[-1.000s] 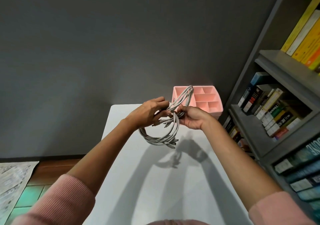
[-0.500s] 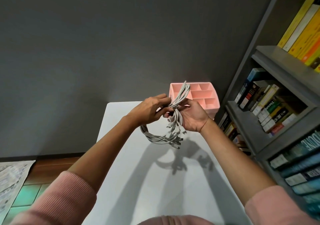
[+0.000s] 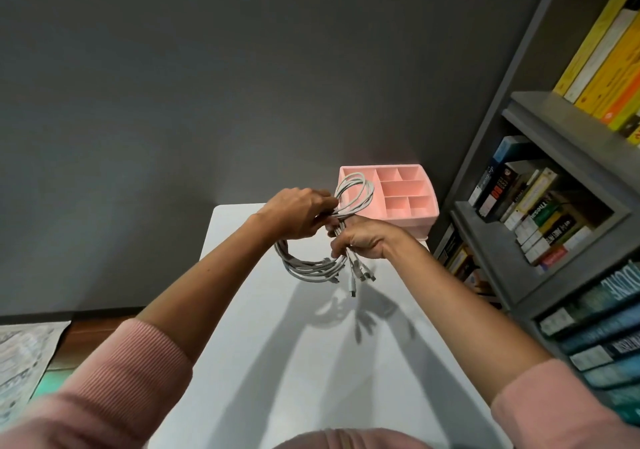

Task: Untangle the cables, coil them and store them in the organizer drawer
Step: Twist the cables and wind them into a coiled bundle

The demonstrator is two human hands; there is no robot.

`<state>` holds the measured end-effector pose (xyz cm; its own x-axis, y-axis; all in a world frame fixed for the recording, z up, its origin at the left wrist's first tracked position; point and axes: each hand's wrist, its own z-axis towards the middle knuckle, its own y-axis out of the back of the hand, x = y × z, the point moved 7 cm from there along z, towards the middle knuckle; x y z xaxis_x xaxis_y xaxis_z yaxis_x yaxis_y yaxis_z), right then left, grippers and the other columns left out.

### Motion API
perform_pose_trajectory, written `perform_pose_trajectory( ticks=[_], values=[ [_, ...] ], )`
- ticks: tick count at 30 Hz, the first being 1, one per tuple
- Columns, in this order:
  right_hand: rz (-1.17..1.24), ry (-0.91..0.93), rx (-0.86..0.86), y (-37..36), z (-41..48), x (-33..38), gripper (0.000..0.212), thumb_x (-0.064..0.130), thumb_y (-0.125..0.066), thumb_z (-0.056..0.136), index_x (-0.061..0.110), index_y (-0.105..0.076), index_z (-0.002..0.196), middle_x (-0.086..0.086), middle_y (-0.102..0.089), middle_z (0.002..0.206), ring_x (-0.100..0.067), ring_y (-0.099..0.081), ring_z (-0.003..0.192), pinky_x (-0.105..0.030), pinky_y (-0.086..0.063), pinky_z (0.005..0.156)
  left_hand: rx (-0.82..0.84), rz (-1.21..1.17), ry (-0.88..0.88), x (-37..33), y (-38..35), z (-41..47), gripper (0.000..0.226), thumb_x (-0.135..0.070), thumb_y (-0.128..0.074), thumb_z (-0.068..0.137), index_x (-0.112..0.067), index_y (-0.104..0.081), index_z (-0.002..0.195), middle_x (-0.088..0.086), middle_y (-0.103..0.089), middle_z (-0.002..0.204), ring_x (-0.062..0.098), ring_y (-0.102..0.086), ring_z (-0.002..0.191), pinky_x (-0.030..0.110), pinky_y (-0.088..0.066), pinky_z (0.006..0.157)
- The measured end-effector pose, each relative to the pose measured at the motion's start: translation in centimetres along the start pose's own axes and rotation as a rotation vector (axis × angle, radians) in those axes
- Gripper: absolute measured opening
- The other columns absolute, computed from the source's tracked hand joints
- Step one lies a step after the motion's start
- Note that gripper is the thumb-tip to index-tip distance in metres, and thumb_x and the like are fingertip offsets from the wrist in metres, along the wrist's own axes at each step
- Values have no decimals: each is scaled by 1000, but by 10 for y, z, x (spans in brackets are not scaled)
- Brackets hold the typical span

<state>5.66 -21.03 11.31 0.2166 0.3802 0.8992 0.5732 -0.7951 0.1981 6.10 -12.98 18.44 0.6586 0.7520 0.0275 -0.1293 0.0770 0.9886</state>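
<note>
A bundle of grey-white cables [image 3: 311, 268] hangs in loops above the white table [image 3: 311, 362]. My left hand [image 3: 298, 211] grips the bundle at its middle from the left. My right hand [image 3: 363, 242] grips the same bundle just below and to the right, with several plug ends dangling under its fingers. One loop rises above the hands in front of the pink organizer [image 3: 408, 196], which stands at the table's far right corner with several open compartments. No drawer shows from this angle.
A grey bookshelf [image 3: 540, 206] full of books runs along the table's right side. A dark grey wall stands behind the table. To the left lie a wooden floor strip and a patterned mat [image 3: 20, 362].
My right hand turned palm-down and slid lower on the bundle, so the plug ends now hang beneath it. The upper loop opened wider, and both hands stayed on the cables.
</note>
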Motion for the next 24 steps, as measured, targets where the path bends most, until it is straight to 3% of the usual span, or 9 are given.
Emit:
perform_pose_trajectory(
  ticks=[4,7,9,11,13,17,24],
  values=[
    [-304,-195,42,-6,1,-8,8,2,-45,92,2,-52,88,-17,-64,85,-29,-63,74,-38,-51,71,84,50,147,17,-11,-5,21,-32,-46,95,-14,-57,95,4,-60,100,31,-61,87,32,-39,59],
    [-788,-223,50,-9,-6,6,28,10,-36,98,1,-56,81,-8,-66,72,-22,-60,56,-21,-47,49,157,97,250,25,-24,-9,22,-31,-44,96,-15,-58,101,5,-61,107,32,-61,93,31,-38,62],
    [-1011,-159,-44,-6,-6,17,22,10,-41,96,3,-59,86,-10,-68,89,-24,-61,70,-28,-50,63,197,142,299,32,-33,-13,24,-30,-42,97,-16,-59,106,6,-61,111,32,-61,97,31,-39,65],
    [-1028,-126,-79,-3,-7,22,24,16,-38,99,4,-58,106,-14,-61,108,-29,-56,90,-34,-45,76,230,180,330,41,-41,-20,23,-29,-42,97,-16,-59,107,5,-61,113,31,-61,99,31,-39,66],
    [-1000,-95,-48,-1,-14,29,27,19,-35,102,4,-54,114,-11,-52,101,-25,-47,88,-30,-37,72,256,194,349,53,-48,-30,23,-27,-41,97,-16,-57,108,4,-61,113,30,-61,101,31,-38,67],
    [-944,-78,-11,12,-27,33,19,17,-32,102,13,-50,96,3,-43,75,-12,-39,63,-23,-27,50,235,172,392,72,-58,-49,27,-32,-36,99,-15,-54,108,3,-60,113,31,-60,101,33,-37,67],
    [-736,-130,103,30,-40,0,20,24,-33,102,15,-50,99,4,-41,71,-11,-32,55,-18,-26,39,222,131,527,108,-59,-80,37,-45,-34,98,-14,-53,107,5,-61,113,32,-59,101,32,-36,67]
  ],
)
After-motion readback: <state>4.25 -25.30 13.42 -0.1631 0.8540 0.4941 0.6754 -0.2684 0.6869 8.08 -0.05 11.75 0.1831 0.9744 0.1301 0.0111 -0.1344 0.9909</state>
